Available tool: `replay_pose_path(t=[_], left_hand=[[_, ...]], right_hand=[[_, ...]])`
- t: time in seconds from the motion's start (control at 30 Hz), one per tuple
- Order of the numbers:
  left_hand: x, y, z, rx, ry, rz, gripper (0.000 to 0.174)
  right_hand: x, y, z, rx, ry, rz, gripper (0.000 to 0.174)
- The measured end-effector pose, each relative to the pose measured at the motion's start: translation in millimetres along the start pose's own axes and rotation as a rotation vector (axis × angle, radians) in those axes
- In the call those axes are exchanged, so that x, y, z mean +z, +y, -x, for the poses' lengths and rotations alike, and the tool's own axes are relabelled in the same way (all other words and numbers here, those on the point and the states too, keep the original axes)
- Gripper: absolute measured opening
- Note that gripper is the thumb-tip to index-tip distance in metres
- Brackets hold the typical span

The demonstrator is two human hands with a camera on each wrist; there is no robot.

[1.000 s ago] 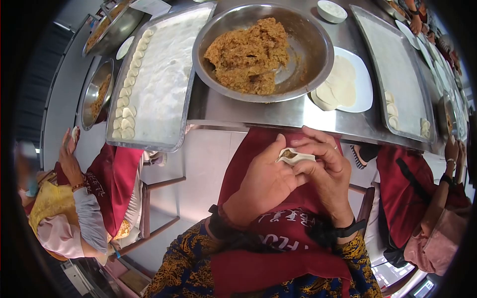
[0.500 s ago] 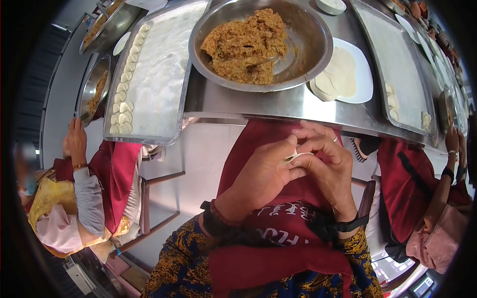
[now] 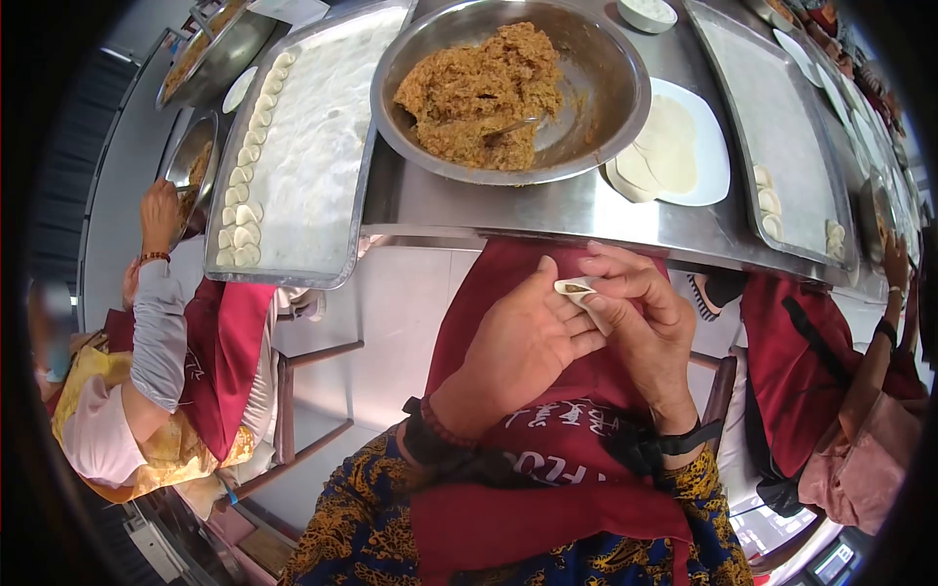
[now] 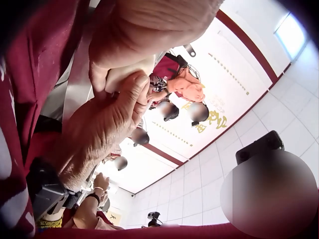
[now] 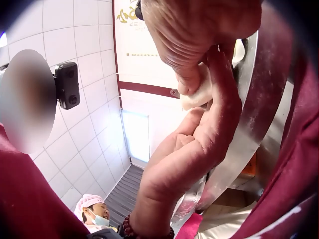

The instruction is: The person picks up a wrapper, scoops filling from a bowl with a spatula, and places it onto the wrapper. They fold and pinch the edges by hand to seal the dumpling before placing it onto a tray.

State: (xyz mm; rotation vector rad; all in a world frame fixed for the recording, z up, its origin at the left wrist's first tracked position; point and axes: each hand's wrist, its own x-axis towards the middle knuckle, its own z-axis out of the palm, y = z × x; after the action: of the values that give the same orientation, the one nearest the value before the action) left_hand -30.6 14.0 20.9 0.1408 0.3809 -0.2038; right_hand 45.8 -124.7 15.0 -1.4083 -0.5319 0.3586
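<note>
In the head view a half-folded dumpling (image 3: 578,290), white dough with brown filling showing at its open end, lies between my two hands above my lap. My left hand (image 3: 518,342) is palm up, its extended fingers under and beside the dough and its thumb standing off. With thumb and fingertips my right hand (image 3: 645,317) pinches the dumpling's edge. From the left wrist, the right thumb (image 4: 133,87) presses on the pale dough (image 4: 130,72). The right wrist view shows the dough (image 5: 198,92) against the left fingers.
Ahead stands a metal bowl (image 3: 625,137) of filling with a spoon in it. A white plate (image 3: 711,166) of round wrappers is at its right. Floured trays (image 3: 313,146) with dumplings lie at left and right (image 3: 791,146). People in red aprons sit on both sides.
My left thumb has lifted off the dough and the left palm has opened out. The right hand keeps its pinch. The neighbour at left has reached into their bowl.
</note>
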Motion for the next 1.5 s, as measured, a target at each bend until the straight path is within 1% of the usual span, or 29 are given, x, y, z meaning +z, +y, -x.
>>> replay_pose_path(t=[0.07,0.1,0.17,0.2,0.27,0.33,0.4,0.47,0.5,0.53,0.57,0.6,0.67,0.73,0.8,0.87,0.9,0.97,1.0,1.03,1.1,1.17,1.2,1.3,1.33,1.37,1.4,1.43,1.5], left_hand=[[-3,-3,-2,0.014,0.011,0.018,0.048],[-4,-4,-3,0.028,0.020,0.035,0.047],[1,-3,-2,0.034,0.019,0.006,0.045],[4,-3,-1,0.039,0.019,-0.022,0.042],[5,-3,1,0.044,0.017,-0.054,0.042],[9,-2,2,0.049,0.015,-0.087,0.041],[15,-3,2,0.092,0.057,-0.204,0.038],[13,-4,2,0.120,0.043,-0.249,0.038],[11,-4,2,0.147,0.031,-0.294,0.037],[10,-4,2,0.147,0.030,-0.294,0.037],[8,-3,2,0.137,0.045,-0.378,0.037],[7,-3,2,0.127,0.061,-0.463,0.038],[4,-1,1,0.121,0.033,-0.460,0.039],[5,0,1,0.115,0.002,-0.458,0.040],[9,1,1,0.082,-0.021,-0.312,0.045],[12,1,1,0.076,-0.028,-0.255,0.047],[13,1,1,0.068,-0.033,-0.197,0.049],[11,-1,2,0.044,-0.029,-0.194,0.047],[9,-2,1,0.018,-0.021,-0.188,0.045],[7,-2,1,0.018,-0.022,-0.188,0.045],[3,-3,1,0.062,-0.025,-0.233,0.040],[3,-2,2,0.070,-0.016,-0.242,0.038],[4,-2,3,0.076,-0.008,-0.252,0.035],[9,0,6,0.110,0.003,-0.320,0.041],[9,1,6,0.110,0.003,-0.320,0.041],[7,2,7,0.099,-0.001,-0.402,0.039],[7,3,7,0.086,-0.005,-0.483,0.037],[7,3,8,0.086,-0.005,-0.483,0.037],[9,2,8,0.097,0.015,-0.534,0.044]], right_hand=[[-1,-2,-1,-0.027,-0.038,0.101,0.018],[0,-5,-1,-0.027,-0.039,0.102,0.018],[4,-12,-1,0.081,-0.010,0.053,0.017],[3,-10,-2,0.082,-0.010,0.053,0.017],[-1,-6,-3,-0.081,-0.076,0.184,0.016],[-1,-8,-3,-0.077,-0.075,0.200,0.015],[-2,-8,-2,-0.076,-0.074,0.216,0.014],[-4,-7,-4,-0.175,-0.127,0.310,0.016],[-1,-8,-3,-0.175,-0.126,0.310,0.016],[3,-11,-1,-0.060,-0.077,0.168,0.019],[6,-13,0,0.054,-0.028,0.026,0.021],[6,-14,0,0.054,-0.029,0.026,0.021],[7,-15,0,0.072,-0.047,0.017,0.024],[6,-16,1,0.077,-0.050,0.060,0.021],[3,-12,1,0.080,-0.053,0.101,0.019],[-4,-1,0,-0.066,-0.124,0.160,0.015],[-3,-2,0,-0.069,-0.125,0.161,0.015],[1,-6,-1,0.046,0.025,-0.031,0.011],[0,-6,-1,0.043,0.026,-0.031,0.011],[0,-7,-2,0.041,0.004,-0.015,0.010],[-2,-6,-1,0.042,-0.019,0.001,0.009],[-4,-4,-1,-0.023,-0.070,0.090,0.009],[-4,-5,-2,-0.022,-0.071,0.089,0.009],[1,-14,-3,-0.068,-0.116,0.139,0.010],[7,-19,-2,0.036,-0.047,-0.011,0.009],[10,-21,-1,0.139,0.022,-0.160,0.009],[10,-21,-1,0.139,0.022,-0.160,0.009],[9,-21,0,0.147,0.012,-0.132,0.009],[5,-19,-1,0.154,0.005,-0.102,0.009]])
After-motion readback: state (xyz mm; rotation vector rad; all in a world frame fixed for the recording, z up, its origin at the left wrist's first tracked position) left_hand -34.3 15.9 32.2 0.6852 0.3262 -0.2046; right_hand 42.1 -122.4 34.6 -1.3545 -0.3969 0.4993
